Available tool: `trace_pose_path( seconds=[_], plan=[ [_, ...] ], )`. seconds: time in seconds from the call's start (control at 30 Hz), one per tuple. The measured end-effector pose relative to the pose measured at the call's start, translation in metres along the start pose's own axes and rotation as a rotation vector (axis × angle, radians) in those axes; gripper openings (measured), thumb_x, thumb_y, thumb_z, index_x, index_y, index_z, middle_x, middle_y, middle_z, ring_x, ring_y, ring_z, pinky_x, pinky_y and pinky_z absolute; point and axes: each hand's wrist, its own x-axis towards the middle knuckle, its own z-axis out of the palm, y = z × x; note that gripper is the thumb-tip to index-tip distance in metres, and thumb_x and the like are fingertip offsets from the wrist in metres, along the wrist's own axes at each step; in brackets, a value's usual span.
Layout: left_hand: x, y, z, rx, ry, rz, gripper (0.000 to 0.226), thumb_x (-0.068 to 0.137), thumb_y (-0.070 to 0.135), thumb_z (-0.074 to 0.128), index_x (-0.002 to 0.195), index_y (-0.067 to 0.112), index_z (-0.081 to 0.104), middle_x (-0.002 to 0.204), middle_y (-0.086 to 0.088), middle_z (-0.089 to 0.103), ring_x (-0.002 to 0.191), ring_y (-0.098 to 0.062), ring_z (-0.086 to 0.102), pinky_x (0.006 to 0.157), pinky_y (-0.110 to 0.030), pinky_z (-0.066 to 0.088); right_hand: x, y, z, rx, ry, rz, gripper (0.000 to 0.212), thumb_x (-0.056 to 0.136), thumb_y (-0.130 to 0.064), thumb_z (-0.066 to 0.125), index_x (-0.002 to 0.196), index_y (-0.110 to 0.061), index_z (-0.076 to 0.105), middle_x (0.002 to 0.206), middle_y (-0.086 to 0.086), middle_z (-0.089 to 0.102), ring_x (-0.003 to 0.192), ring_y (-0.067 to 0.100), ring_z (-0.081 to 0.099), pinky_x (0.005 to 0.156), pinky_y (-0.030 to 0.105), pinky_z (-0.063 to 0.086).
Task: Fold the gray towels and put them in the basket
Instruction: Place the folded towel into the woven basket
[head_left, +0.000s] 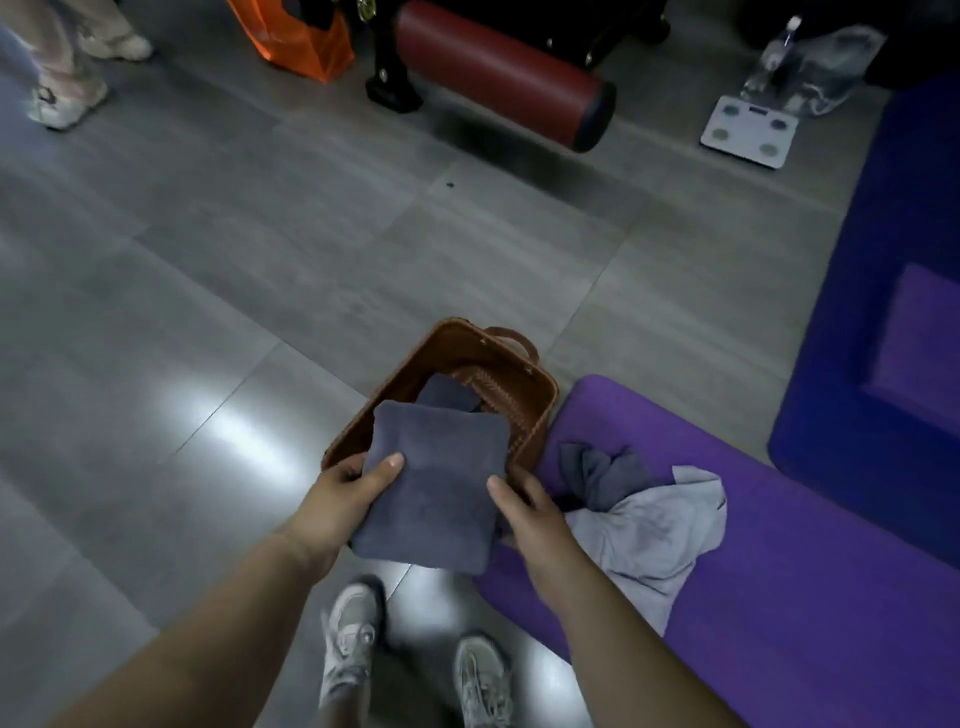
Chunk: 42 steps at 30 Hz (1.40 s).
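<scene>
1. A folded gray towel (436, 483) is held flat just over the near end of the brown woven basket (395, 379), covering the basket's near rim.
2. The left hand (348, 499) grips the towel's left edge, thumb on top and fingers curled underneath.
3. The right hand (524, 512) grips the towel's right edge the same way; the two hands stay apart with the towel between them.
4. Inside the basket, beyond the held towel, lies a second folded gray towel (449, 392).
5. The basket stands on the gray tiled floor (234, 291), its right side touching a purple mat (779, 597).
6. On the mat, just right of the basket, a crumpled dark gray towel (602, 473) lies against a rumpled pale gray cloth (654, 525).
7. Nearer than the basket, the person's two pale sneakers (350, 634) stand on the floor.
8. Well beyond the basket sit a red cylinder (498, 73), an orange bag (296, 39) and a white scale (748, 130).
</scene>
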Motion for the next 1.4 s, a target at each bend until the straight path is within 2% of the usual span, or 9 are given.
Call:
trace_pose_path(
  seconds=[0.13,0.23,0.33,0.5,0.73,0.87,1.03,1.2,1.4],
  plan=[
    [0.094,-0.032,0.000,0.120,0.011,-0.001,0.013,0.088,0.027,0.057,0.075,0.026,0.056,0.079,0.004,0.061,0.077,-0.017,0.059,0.075,-0.028,0.048,0.084,0.044,-0.040,-0.218,0.274,-0.014,0.054,0.093,-0.016,0.049,0.143,-0.011,0.027,0.145,0.009,0.036,0.134,0.020,0.034,0.095,0.012,0.029],
    [0.162,-0.069,-0.001,0.272,0.007,-0.011,0.015,0.088,0.032,0.054,0.084,0.019,0.059,0.084,-0.002,0.062,0.081,-0.021,0.057,0.071,-0.029,0.047,0.146,0.084,-0.058,-0.290,0.353,-0.024,0.066,0.092,-0.020,0.051,0.146,-0.011,0.015,0.153,0.006,0.020,0.141,0.020,0.021,0.117,0.031,0.018],
    [0.231,-0.102,0.004,0.344,-0.089,-0.001,0.031,0.090,0.033,0.051,0.108,0.010,0.059,0.102,-0.009,0.060,0.092,-0.026,0.057,0.079,-0.032,0.045,0.201,0.115,-0.060,-0.279,0.371,-0.079,0.075,0.091,-0.027,0.053,0.148,-0.015,0.005,0.155,-0.001,0.013,0.143,0.016,0.014,0.118,0.030,0.013],
    [0.333,-0.154,0.045,0.484,-0.189,0.054,0.042,0.089,0.038,0.050,0.116,0.005,0.055,0.117,-0.015,0.060,0.109,-0.032,0.056,0.096,-0.038,0.044,0.273,0.159,-0.058,-0.318,0.391,-0.243,0.076,0.090,-0.028,0.052,0.148,-0.021,0.004,0.155,-0.004,0.015,0.143,0.016,0.016,0.119,0.037,0.016],
    [0.411,-0.201,0.099,0.679,-0.353,0.116,0.042,0.091,0.039,0.048,0.113,0.004,0.056,0.117,-0.017,0.059,0.109,-0.032,0.054,0.094,-0.039,0.042,0.302,0.187,-0.062,-0.142,0.370,-0.390,0.056,0.095,-0.016,0.041,0.145,-0.025,0.017,0.148,-0.007,0.033,0.135,0.008,0.031,0.112,0.023,0.027],
    [0.425,-0.212,0.106,0.796,-0.347,0.187,0.028,0.093,0.032,0.045,0.096,0.006,0.055,0.107,-0.023,0.058,0.109,-0.038,0.052,0.091,-0.041,0.039,0.299,0.185,-0.064,-0.174,0.325,-0.355,0.055,0.096,-0.017,0.039,0.146,-0.026,0.017,0.142,-0.012,0.039,0.127,0.000,0.037,0.090,-0.003,0.034],
    [0.430,-0.228,0.118,0.893,-0.333,0.226,0.041,0.097,0.029,0.036,0.120,-0.003,0.047,0.120,-0.027,0.054,0.095,-0.034,0.050,0.078,-0.038,0.038,0.300,0.185,-0.060,-0.154,0.335,-0.349,0.055,0.096,-0.020,0.040,0.146,-0.027,0.017,0.145,-0.010,0.036,0.133,0.005,0.034,0.113,0.024,0.028],
    [0.438,-0.232,0.126,0.883,-0.250,0.241,0.041,0.096,0.025,0.040,0.125,-0.003,0.046,0.128,-0.022,0.052,0.120,-0.035,0.048,0.098,-0.036,0.036,0.302,0.190,-0.061,-0.147,0.363,-0.353,0.057,0.095,-0.022,0.041,0.146,-0.027,0.016,0.148,-0.011,0.032,0.136,0.004,0.029,0.117,0.030,0.022],
    [0.425,-0.233,0.122,0.896,-0.299,0.588,0.066,0.094,0.029,0.043,0.147,0.014,0.005,0.155,-0.008,0.009,0.143,-0.023,0.013,0.114,-0.031,0.018,0.299,0.195,-0.054,-0.180,0.474,-0.471,0.055,0.095,-0.020,0.038,0.126,-0.050,0.003,0.120,-0.043,0.019,0.102,-0.041,0.020,0.082,-0.017,0.017]
  ],
)
